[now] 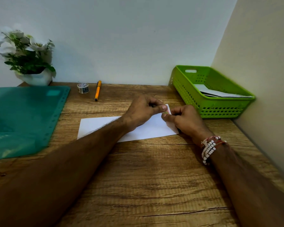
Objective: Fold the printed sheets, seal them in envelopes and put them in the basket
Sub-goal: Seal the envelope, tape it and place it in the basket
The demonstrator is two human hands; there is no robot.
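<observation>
On envelope [102, 126], left hand [143, 110] pinching tape [165, 112]

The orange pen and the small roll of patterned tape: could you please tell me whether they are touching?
Apart. The head view shows bare wooden desk between the orange pen and the tape roll.

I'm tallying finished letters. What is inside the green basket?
What look like white envelopes lie overlapping in the basket, toward its right end. The front wall hides their lower parts and the basket floor, so the count cannot be told.
</observation>
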